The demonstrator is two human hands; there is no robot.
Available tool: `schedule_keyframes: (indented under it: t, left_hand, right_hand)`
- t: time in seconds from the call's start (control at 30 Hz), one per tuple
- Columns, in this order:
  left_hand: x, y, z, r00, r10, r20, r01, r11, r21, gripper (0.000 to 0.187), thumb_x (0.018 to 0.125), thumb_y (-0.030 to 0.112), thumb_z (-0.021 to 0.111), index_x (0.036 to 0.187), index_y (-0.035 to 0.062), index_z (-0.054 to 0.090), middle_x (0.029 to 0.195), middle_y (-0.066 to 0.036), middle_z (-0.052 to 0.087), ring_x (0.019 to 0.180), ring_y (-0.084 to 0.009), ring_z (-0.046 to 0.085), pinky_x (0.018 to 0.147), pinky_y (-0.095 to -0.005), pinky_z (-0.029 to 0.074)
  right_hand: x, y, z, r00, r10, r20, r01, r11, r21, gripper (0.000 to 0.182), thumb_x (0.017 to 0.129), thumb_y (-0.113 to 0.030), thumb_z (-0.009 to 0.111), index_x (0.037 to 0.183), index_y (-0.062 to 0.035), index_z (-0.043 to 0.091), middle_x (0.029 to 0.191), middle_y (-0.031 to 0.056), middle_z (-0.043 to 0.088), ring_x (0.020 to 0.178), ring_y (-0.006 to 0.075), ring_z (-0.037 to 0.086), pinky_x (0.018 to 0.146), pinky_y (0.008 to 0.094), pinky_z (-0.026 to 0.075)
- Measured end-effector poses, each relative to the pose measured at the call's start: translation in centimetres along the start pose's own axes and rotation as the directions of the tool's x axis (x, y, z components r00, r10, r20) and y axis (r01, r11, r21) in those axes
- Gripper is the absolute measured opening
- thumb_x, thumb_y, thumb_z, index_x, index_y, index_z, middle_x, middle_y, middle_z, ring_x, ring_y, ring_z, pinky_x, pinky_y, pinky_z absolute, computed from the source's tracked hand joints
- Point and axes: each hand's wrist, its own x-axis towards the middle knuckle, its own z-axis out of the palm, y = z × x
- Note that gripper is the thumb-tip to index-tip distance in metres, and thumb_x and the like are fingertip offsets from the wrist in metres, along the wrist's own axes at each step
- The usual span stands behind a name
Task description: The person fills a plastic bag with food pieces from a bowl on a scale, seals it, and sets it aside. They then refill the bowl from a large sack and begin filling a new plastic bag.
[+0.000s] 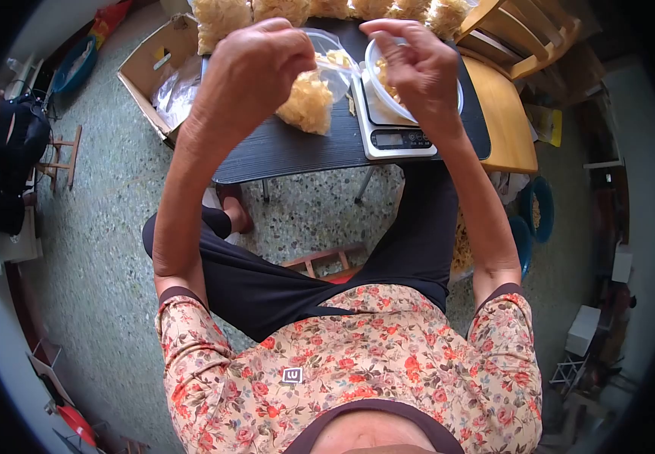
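Note:
My left hand (267, 57) is closed at the upper edge of a clear plastic bag (306, 106), which is partly filled with pale yellow flakes and rests on the dark table (290, 151). Over a round white bowl (460, 94) hangs my right hand (418, 68), its fingers curled in; what they hold, if anything, is hidden. Yellow pieces lie in the bowl. The bowl stands on a white digital scale (402, 142) with a dark front panel. Between my hands, a round clear plastic rim (327, 36) shows behind the bag.
Several filled bags (282, 9) line the table's far edge. An open cardboard box (142, 76) with plastic inside stands at the left. At the right is a wooden chair (505, 113), with blue basins (541, 208) on the floor beyond it. A person's foot (237, 210) shows below the table.

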Motion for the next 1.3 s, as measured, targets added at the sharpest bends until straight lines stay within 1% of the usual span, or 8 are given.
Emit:
schedule_keyframes:
  t: [0.03, 0.1, 0.17, 0.27, 0.37, 0.63, 1.03, 1.3]
  left_hand:
    - [0.0, -0.1, -0.6, 1.0, -0.007, 0.002, 0.007, 1.0, -0.002, 0.008, 0.086, 0.005, 0.077, 0.092, 0.0007, 0.073, 0.088, -0.01, 0.071, 0.076, -0.023, 0.071, 0.069, -0.0316, 0.056]
    - [0.0, -0.1, -1.7, 0.993, -0.112, -0.031, 0.11, 0.992, -0.06, 0.008, 0.086, 0.002, 0.076, 0.093, -0.0006, 0.074, 0.089, -0.009, 0.072, 0.077, -0.0193, 0.072, 0.069, -0.0299, 0.056]
    - [-0.2, -0.7, -2.0, 0.991, -0.122, -0.056, 0.119, 0.991, -0.061, 0.009, 0.087, 0.002, 0.076, 0.095, -0.0012, 0.074, 0.09, -0.008, 0.073, 0.078, -0.0167, 0.072, 0.07, -0.0283, 0.057]
    - [-0.3, -0.8, -1.9, 0.992, -0.114, -0.051, 0.112, 0.992, -0.051, 0.01, 0.088, 0.004, 0.076, 0.096, -0.0012, 0.075, 0.091, -0.008, 0.073, 0.08, -0.0174, 0.072, 0.073, -0.0276, 0.058]
    - [-0.7, -0.5, -1.1, 0.995, -0.098, -0.014, 0.097, 0.994, -0.054, 0.011, 0.088, 0.005, 0.077, 0.096, -0.0005, 0.075, 0.09, -0.008, 0.072, 0.08, -0.0174, 0.072, 0.072, -0.0277, 0.057]
    - [-0.5, -0.1, -0.7, 0.997, -0.081, 0.017, 0.082, 0.994, -0.068, 0.011, 0.089, 0.007, 0.077, 0.095, -0.0003, 0.073, 0.089, -0.008, 0.07, 0.077, -0.0187, 0.07, 0.07, -0.0291, 0.056]
    - [-1.1, -0.5, 0.3, 0.998, -0.054, 0.027, 0.056, 0.996, -0.076, 0.01, 0.089, 0.006, 0.077, 0.095, -0.0006, 0.073, 0.09, -0.008, 0.071, 0.079, -0.0176, 0.07, 0.072, -0.0286, 0.057]
    - [-0.7, -0.6, 0.5, 0.999, -0.048, 0.01, 0.049, 0.997, -0.052, 0.01, 0.087, 0.003, 0.077, 0.096, -0.0015, 0.073, 0.089, -0.008, 0.071, 0.077, -0.0163, 0.07, 0.07, -0.0286, 0.056]
  right_hand:
    - [-0.4, -0.5, -0.2, 0.992, 0.047, -0.117, -0.04, 0.997, 0.06, 0.019, 0.097, -0.019, 0.072, 0.107, -0.0041, 0.076, 0.086, 0.0066, 0.073, 0.067, 0.0091, 0.062, 0.059, 0.0249, 0.049]
    - [-2.3, -1.3, -0.4, 0.995, 0.082, -0.064, -0.082, 0.997, 0.0, 0.016, 0.1, -0.012, 0.065, 0.107, -0.0004, 0.074, 0.088, 0.0114, 0.074, 0.073, 0.0173, 0.068, 0.062, 0.0297, 0.053]
    - [-4.8, -0.4, 0.9, 0.975, -0.102, 0.197, 0.147, 0.963, -0.225, 0.016, 0.099, -0.007, 0.058, 0.106, 0.0044, 0.068, 0.091, 0.0185, 0.071, 0.082, 0.0297, 0.071, 0.069, 0.0394, 0.056]
    - [-7.8, -0.1, 3.3, 0.936, -0.027, 0.351, 0.111, 0.969, -0.221, 0.022, 0.1, -0.013, 0.056, 0.104, 0.0081, 0.059, 0.097, 0.0267, 0.062, 0.087, 0.0439, 0.065, 0.079, 0.0496, 0.055]
    - [-8.4, -0.1, 4.9, 0.914, 0.163, 0.37, -0.01, 0.924, -0.382, 0.023, 0.102, -0.014, 0.056, 0.111, 0.0072, 0.06, 0.105, 0.0265, 0.063, 0.096, 0.0441, 0.064, 0.085, 0.0484, 0.053]
    - [-9.7, 2.0, 6.8, 0.9, 0.265, 0.347, -0.111, 0.907, -0.406, 0.024, 0.101, -0.014, 0.057, 0.112, 0.0075, 0.056, 0.104, 0.0273, 0.058, 0.097, 0.0464, 0.062, 0.086, 0.0507, 0.052]
    - [-14.0, -1.3, 5.4, 0.905, 0.167, 0.392, -0.011, 0.929, -0.371, 0.046, 0.09, -0.013, 0.073, 0.128, 0.0063, 0.055, 0.127, 0.0252, 0.059, 0.104, 0.0428, 0.067, 0.082, 0.0442, 0.059]
    - [-15.6, 1.1, 5.6, 0.97, -0.053, 0.237, 0.159, 0.879, -0.45, 0.022, 0.083, -0.001, 0.071, 0.105, -0.0029, 0.071, 0.105, 0.0097, 0.069, 0.076, 0.0288, 0.073, 0.065, 0.0365, 0.06]
